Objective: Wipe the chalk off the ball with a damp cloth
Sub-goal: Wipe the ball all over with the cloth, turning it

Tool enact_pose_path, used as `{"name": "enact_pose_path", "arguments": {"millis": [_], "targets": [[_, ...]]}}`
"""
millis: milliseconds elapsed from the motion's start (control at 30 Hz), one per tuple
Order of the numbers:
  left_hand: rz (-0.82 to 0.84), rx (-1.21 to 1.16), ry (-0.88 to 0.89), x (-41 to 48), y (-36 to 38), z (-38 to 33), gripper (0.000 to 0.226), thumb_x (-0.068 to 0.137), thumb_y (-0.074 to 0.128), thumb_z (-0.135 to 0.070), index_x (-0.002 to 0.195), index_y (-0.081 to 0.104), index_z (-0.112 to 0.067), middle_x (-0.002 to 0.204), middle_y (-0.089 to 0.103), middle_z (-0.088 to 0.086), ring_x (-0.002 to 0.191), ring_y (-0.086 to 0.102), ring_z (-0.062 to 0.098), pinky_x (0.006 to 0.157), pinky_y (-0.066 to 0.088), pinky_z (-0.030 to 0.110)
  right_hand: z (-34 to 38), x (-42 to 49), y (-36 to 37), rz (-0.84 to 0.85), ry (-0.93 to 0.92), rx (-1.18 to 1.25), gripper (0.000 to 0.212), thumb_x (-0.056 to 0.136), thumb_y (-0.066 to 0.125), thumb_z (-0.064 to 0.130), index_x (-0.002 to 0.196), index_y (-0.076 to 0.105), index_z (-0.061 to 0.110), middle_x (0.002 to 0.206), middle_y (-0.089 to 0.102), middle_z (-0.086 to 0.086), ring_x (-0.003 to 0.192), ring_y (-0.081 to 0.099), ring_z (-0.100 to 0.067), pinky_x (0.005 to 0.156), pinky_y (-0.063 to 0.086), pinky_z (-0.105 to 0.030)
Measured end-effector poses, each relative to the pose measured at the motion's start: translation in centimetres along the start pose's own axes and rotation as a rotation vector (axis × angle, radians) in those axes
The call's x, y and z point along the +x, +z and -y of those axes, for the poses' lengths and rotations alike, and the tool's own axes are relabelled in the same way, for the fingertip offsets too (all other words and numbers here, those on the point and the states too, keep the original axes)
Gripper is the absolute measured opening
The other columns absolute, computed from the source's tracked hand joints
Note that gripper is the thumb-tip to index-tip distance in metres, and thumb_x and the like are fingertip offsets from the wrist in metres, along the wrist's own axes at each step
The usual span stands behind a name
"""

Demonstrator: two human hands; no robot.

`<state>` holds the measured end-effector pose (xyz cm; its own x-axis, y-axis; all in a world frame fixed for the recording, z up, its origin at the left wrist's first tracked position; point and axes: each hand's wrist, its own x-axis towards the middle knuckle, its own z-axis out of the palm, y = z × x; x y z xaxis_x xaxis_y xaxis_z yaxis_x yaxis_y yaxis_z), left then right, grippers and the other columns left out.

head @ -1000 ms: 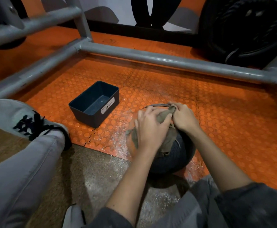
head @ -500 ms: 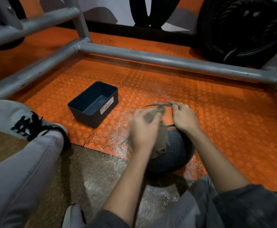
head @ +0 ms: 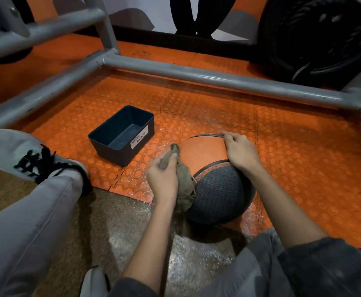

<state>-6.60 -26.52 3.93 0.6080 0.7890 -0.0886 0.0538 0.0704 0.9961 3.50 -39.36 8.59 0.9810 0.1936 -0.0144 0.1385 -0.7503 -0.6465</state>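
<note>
Just right of the waste basket [head: 121, 136], the ball [head: 218, 189] sits with its orange panel facing away from you and its dark panel toward you. Your right hand [head: 240, 152] curls over its far edge. Your left hand [head: 163, 179] clenches the cloth [head: 182, 179], which hangs lengthwise toward you and has swept from the ball's top to its basket side.

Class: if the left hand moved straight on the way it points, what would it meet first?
The left hand, gripping the cloth, likely passes between waste basket and ball, meeting the grey frame bar first; depth unclear.
</note>
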Motion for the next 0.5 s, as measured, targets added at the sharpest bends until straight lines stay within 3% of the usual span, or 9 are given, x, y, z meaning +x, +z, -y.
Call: {"name": "enact_pose_path", "arguments": {"millis": [67, 133, 200, 333, 400, 500], "targets": [[0.086, 0.058, 0.099, -0.9, 1.4, -1.2, 0.009, 0.083, 0.067, -0.028, 0.090, 0.067, -0.034, 0.105, 0.063, -0.006, 0.107, 0.054, 0.015, 0.099, 0.042, 0.042, 0.1, 0.1, 0.2, -0.009, 0.007, -0.012, 0.040, 0.099, 0.032, 0.032, 0.129, 0.058, 0.026, 0.139, 0.052, 0.000, 0.129, 0.044, -0.027, 0.106, 0.036, -0.041], [0.178, 0.248, 0.261, -2.4, 2.7, -2.4, 0.012, 0.086, 0.065, -0.032, 0.097, 0.069, -0.029, 0.100, 0.059, -0.010, 0.104, 0.045, 0.009, 0.095, 0.036, 0.033, 0.1, 0.3, 0.2, -0.011, 0.009, -0.009, 0.039, 0.098, 0.033, 0.033, 0.127, 0.059, 0.027, 0.138, 0.054, -0.002, 0.127, 0.046, -0.028, 0.104, 0.038, -0.039], [0.163, 0.292, 0.341, -2.9, 2.8, -2.8, 0.013, 0.087, 0.064, -0.030, 0.098, 0.071, -0.026, 0.098, 0.060, -0.010, 0.101, 0.043, 0.011, 0.091, 0.032, 0.030, -0.1, 0.2, 0.2, 0.002, -0.014, 0.017, 0.038, 0.098, 0.035, 0.031, 0.126, 0.060, 0.026, 0.138, 0.054, -0.001, 0.127, 0.046, -0.026, 0.104, 0.038, -0.038], [0.113, 0.050, 0.082, 0.0, 0.4, -1.1, 0.006, 0.086, 0.066, -0.025, 0.090, 0.065, -0.029, 0.102, 0.063, -0.006, 0.104, 0.056, 0.016, 0.091, 0.044, 0.028, -0.2, 0.1, 0.1, 0.003, -0.043, 0.043, 0.038, 0.099, 0.036, 0.029, 0.128, 0.060, 0.024, 0.139, 0.052, 0.000, 0.131, 0.042, -0.023, 0.108, 0.034, -0.038], [0.071, -0.035, -0.068, 0.8, -0.8, 0.0, 0.003, 0.088, 0.063, -0.021, 0.088, 0.065, -0.023, 0.094, 0.067, -0.003, 0.098, 0.062, 0.019, 0.081, 0.049, 0.023, -0.4, 0.1, 0.0, 0.007, -0.056, 0.053, 0.038, 0.099, 0.036, 0.028, 0.128, 0.060, 0.023, 0.140, 0.052, 0.000, 0.133, 0.040, -0.021, 0.109, 0.033, -0.039], [0.050, -0.082, -0.108, 0.8, -1.2, 0.5, 0.012, 0.090, 0.061, -0.017, 0.081, 0.064, -0.023, 0.082, 0.066, -0.006, 0.087, 0.063, 0.017, 0.069, 0.049, 0.017, -0.4, 0.1, -0.1, -0.009, -0.050, 0.049, 0.037, 0.099, 0.036, 0.028, 0.126, 0.061, 0.022, 0.139, 0.051, -0.002, 0.132, 0.040, -0.023, 0.108, 0.033, -0.038]]}}
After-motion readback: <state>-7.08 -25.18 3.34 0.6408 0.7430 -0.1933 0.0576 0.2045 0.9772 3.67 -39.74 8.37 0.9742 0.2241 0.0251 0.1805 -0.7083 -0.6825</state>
